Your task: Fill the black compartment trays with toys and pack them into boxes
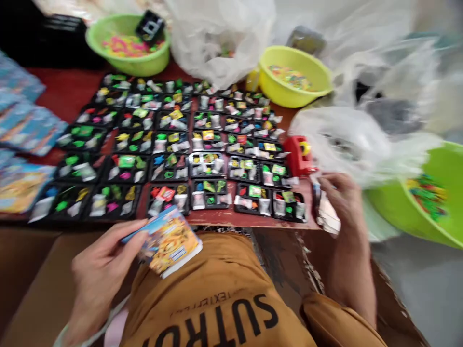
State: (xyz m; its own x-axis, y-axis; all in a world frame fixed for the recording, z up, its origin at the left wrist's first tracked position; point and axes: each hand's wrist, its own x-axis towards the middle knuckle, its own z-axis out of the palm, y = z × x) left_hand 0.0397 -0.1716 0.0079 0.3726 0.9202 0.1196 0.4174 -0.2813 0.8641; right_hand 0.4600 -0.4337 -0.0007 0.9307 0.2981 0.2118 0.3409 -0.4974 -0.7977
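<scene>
My left hand (104,270) pinches a small printed cardboard box (171,241), blue and yellow with a white edge, over my lap. At the right end of the red table (238,219), my right hand (340,197) has its fingers bent around the edge of something pale and partly dark; blur hides what exactly it is. Beside that hand stands a red tape dispenser (299,156). Rows of black trays (114,200) filled with small colourful toys and wrapped pieces cover the table between my hands.
Printed boxes (25,185) are stacked at the left. Behind the trays are a green bowl (128,65), a yellow bowl (292,96) and a plastic bag (224,38). Another green bowl (405,212) and a white bag (343,120) are at the right.
</scene>
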